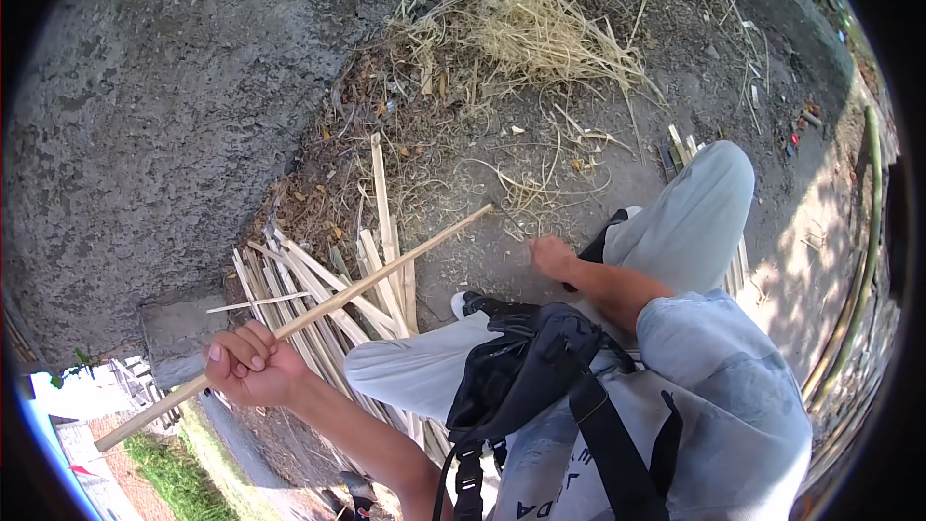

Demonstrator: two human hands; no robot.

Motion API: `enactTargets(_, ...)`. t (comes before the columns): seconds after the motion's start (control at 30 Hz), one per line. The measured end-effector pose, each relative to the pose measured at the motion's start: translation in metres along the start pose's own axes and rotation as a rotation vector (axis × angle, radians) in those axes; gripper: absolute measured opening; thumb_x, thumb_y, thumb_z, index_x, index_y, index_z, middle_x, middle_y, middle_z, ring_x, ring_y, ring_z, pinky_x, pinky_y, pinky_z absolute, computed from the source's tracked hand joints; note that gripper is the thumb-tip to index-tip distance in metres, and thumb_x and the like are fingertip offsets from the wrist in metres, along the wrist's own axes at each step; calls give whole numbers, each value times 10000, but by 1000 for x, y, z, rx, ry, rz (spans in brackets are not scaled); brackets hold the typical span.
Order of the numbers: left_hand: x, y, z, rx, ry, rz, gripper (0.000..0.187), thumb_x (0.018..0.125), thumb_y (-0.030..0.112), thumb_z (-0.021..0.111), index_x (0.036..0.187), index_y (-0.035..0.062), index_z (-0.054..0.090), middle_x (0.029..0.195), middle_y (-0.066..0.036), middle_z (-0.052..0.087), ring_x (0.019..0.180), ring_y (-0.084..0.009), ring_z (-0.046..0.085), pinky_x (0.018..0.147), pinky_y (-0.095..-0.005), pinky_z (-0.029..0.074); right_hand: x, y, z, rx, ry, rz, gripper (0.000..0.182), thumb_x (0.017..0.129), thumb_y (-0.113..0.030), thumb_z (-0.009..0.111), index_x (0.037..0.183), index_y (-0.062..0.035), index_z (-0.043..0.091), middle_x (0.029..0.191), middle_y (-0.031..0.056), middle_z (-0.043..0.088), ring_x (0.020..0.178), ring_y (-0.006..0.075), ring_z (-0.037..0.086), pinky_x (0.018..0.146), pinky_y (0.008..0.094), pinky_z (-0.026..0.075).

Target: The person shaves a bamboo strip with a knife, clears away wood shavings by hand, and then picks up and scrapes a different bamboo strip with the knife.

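Observation:
My left hand [253, 364] is wrapped round a long bamboo strip [362, 287], which slants up and to the right across the view. Near the strip's upper end is my right hand [553, 259], closed in front of my shoe. A thin, dark, blade-like tool [516, 224] appears to stick out of it toward the strip's tip; its handle is hidden in the fingers. Below the held strip lies a pile of split bamboo strips [318, 294], partly hidden by my left knee.
A heap of pale shavings [535, 34] lies on the ground ahead, with loose curls nearer my feet. A rough grey concrete wall [174, 125] stands at the left. Long poles [858, 260] lie at the right edge. A black bag [526, 367] hangs at my front.

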State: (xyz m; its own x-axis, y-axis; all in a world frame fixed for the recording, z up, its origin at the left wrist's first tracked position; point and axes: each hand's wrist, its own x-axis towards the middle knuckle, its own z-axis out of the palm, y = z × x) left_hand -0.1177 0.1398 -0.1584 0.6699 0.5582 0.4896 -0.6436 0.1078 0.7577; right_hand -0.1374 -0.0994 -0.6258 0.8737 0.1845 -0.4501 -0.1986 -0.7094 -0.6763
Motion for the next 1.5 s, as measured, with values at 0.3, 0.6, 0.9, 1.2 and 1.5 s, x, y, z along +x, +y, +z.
enactTargets(0.3, 9, -5, -3, -407, -750, -146, 327, 733, 26, 565, 472, 110, 389, 378, -46, 483, 250, -53, 341, 297, -195, 321, -51, -156, -82, 238, 12, -279, 536, 998, -375, 339, 849, 36, 651, 751, 298, 626, 769, 489, 624, 750, 553, 510)
enactTargets(0.6, 10, -10, 8, -391, -783, -154, 324, 725, 31, 553, 462, 152, 409, 377, -6, 480, 258, -26, 333, 302, -171, 300, 0, -63, -41, 195, -26, -4, 550, 994, -358, 371, 767, 57, 652, 759, 317, 620, 773, 493, 624, 756, 545, 513)
enactTargets(0.9, 5, -14, 20, 210, 207, 91, 389, 890, 140, 565, 576, 156, 335, 504, 30, 284, 418, -77, 198, 413, -253, 164, -30, -119, -41, 269, 67, -181, 503, 997, -371, 374, 870, 20, 663, 768, 301, 627, 768, 483, 623, 735, 557, 507)
enactTargets(1.2, -3, -15, 30, 509, 631, 215, 301, 921, 160, 577, 669, 90, 429, 567, 2, 358, 472, -95, 330, 448, -254, 280, -10, -44, -66, -28, -47, 41, 533, 995, -356, 345, 865, 34, 685, 842, 300, 651, 836, 462, 648, 796, 529, 522)
enactTargets(1.5, 9, -20, 23, 493, 628, 177, 315, 904, 144, 562, 669, 83, 361, 570, -11, 341, 460, -110, 313, 427, -267, 266, -7, -35, -41, -77, -34, -35, 526, 1000, -351, 322, 919, 34, 671, 861, 291, 654, 816, 464, 650, 779, 537, 527)
